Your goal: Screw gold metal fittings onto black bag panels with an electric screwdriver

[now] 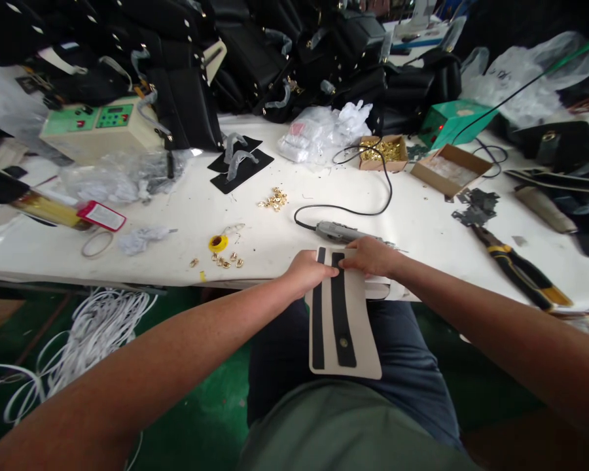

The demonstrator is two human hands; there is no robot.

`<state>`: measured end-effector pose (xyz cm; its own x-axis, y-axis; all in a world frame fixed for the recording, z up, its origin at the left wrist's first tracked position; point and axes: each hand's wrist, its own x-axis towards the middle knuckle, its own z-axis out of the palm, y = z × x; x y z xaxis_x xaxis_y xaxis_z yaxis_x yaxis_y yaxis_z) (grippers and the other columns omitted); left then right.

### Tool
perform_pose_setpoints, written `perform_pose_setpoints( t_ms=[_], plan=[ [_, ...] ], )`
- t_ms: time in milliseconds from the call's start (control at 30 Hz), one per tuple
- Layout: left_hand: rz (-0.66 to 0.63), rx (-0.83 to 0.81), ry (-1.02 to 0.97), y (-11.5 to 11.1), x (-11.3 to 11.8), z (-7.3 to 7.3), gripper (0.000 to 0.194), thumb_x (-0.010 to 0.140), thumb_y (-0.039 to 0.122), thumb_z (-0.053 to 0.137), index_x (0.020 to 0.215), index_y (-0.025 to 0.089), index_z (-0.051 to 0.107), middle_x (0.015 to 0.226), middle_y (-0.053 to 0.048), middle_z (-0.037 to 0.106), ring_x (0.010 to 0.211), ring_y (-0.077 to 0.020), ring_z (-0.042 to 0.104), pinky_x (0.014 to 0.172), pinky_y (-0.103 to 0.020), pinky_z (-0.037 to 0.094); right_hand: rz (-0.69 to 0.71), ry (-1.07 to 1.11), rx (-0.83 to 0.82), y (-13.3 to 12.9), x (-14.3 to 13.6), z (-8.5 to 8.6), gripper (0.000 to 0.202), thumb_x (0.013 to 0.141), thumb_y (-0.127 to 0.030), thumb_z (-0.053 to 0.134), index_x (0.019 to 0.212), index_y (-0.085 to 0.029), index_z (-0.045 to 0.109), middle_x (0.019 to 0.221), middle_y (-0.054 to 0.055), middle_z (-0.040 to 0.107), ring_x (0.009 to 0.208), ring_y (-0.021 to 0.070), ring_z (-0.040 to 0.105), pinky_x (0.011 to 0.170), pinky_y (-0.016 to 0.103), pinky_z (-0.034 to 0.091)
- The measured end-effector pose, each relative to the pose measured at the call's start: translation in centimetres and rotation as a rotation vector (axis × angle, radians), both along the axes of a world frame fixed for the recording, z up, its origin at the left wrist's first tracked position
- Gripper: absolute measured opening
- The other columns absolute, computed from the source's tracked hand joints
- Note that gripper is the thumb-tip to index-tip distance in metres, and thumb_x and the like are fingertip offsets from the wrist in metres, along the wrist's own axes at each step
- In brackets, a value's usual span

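A beige panel (364,327) with two dark strips hangs over the table's front edge above my lap. My left hand (308,271) grips its upper left edge, the thumb pressing near the top of the wider dark strip (341,307). At the upper right, my right hand (369,256) pinches the panel by the same strip's top. A round metal fitting (343,342) sits near that strip's lower end. Just behind my hands lies a grey corded electric screwdriver-like tool (336,230). The fingers beneath the panel are hidden.
Loose gold fittings (275,199) lie mid-table, near a yellow tape roll (218,243). Pliers (520,268) rest at right by dark metal plates (476,207). Behind are a box of gold pieces (383,154), a green box (454,123) and piled black bags (184,108).
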<state>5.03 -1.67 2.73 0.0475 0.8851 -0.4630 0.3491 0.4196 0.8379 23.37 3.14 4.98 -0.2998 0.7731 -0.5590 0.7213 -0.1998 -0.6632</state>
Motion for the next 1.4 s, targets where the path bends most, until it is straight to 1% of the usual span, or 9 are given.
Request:
perform_pose_setpoints(
  t_ms=[267,433,633,767,867,967,1133,1233,1400],
  plan=[
    [-0.149,0.116,0.218,0.2,-0.8,1.5,0.025,0.067,0.028,0.087,0.087,0.018,0.077,0.084,-0.005,0.078,0.085,-0.0282,0.074,0.079,-0.035,0.057,-0.067,0.058,-0.020,-0.1,0.0,-0.3,0.017,0.073,-0.027,0.078,0.087,-0.017,0.077,0.061,0.005,0.067,0.051,0.0238,0.063,0.045,0.036,0.051],
    [-0.244,0.631,0.653,-1.1,-1.4,1.7,0.067,0.074,0.035,0.088,0.135,0.022,0.063,0.140,-0.013,0.064,0.131,-0.0341,0.059,0.107,-0.046,0.051,-0.055,0.081,0.011,0.1,-0.1,-0.9,0.009,0.072,-0.026,0.076,0.072,-0.021,0.070,0.054,0.003,0.065,0.045,0.0200,0.061,0.037,0.031,0.047],
    [-0.361,0.880,0.478,-1.1,-0.9,-1.3,0.013,0.091,0.024,0.074,0.103,0.022,0.077,0.119,-0.007,0.076,0.117,-0.0264,0.065,0.105,-0.044,0.052,0.021,0.138,0.104,0.7,0.3,-1.7,0.019,0.069,-0.030,0.080,0.058,-0.023,0.066,0.041,-0.003,0.054,0.034,0.0145,0.051,0.033,0.027,0.038],
    [-0.298,0.892,0.441,-0.4,-0.8,-2.5,0.013,0.088,0.023,0.076,0.101,0.022,0.078,0.116,-0.007,0.077,0.113,-0.0273,0.067,0.102,-0.045,0.053,0.030,0.038,0.216,0.9,0.4,-2.0,0.013,0.071,-0.034,0.081,0.073,-0.023,0.076,0.053,0.001,0.063,0.054,0.0227,0.066,0.051,0.033,0.053],
    [-0.300,0.901,0.449,-0.2,-1.0,-2.6,0.013,0.088,0.026,0.075,0.100,0.022,0.078,0.115,-0.007,0.078,0.112,-0.0281,0.067,0.101,-0.046,0.053,-0.026,-0.041,0.365,-0.2,0.4,-2.0,0.031,0.071,-0.041,0.084,0.095,-0.022,0.081,0.081,0.008,0.075,0.085,0.0312,0.074,0.072,0.039,0.059],
    [-0.307,0.889,0.480,-0.1,-1.1,-2.3,0.014,0.089,0.029,0.073,0.100,0.024,0.079,0.115,-0.006,0.079,0.112,-0.0293,0.068,0.099,-0.046,0.053,-0.126,-0.069,0.495,-2.4,0.9,-1.7,0.039,0.077,-0.044,0.081,0.111,-0.024,0.078,0.095,0.007,0.077,0.087,0.0293,0.074,0.077,0.039,0.058],
    [-0.365,0.863,0.550,0.4,-1.3,-1.8,0.014,0.089,0.036,0.072,0.097,0.027,0.079,0.114,-0.005,0.080,0.112,-0.0303,0.069,0.096,-0.046,0.052,-0.352,0.047,0.699,-5.9,6.0,-0.3,0.021,0.091,-0.038,0.068,0.104,-0.023,0.076,0.101,0.005,0.076,0.080,0.0187,0.072,0.077,0.031,0.055],
    [-0.367,0.880,0.555,0.6,-1.4,-1.9,0.013,0.089,0.037,0.072,0.095,0.028,0.079,0.113,-0.004,0.081,0.111,-0.0308,0.069,0.094,-0.046,0.051,-0.481,-0.174,0.688,-6.2,11.8,-0.1,0.023,0.093,-0.041,0.064,0.095,-0.022,0.077,0.094,0.005,0.077,0.082,0.0201,0.071,0.078,0.030,0.052],
    [-0.342,0.895,0.534,0.7,-1.5,-2.5,0.012,0.088,0.037,0.073,0.093,0.029,0.080,0.113,-0.003,0.081,0.112,-0.0312,0.069,0.095,-0.047,0.048,-0.629,-0.422,0.576,-4.6,20.0,-1.3,0.035,0.092,-0.037,0.059,0.112,-0.016,0.078,0.087,0.007,0.078,0.074,0.0220,0.070,0.081,0.033,0.050]
  ],
)
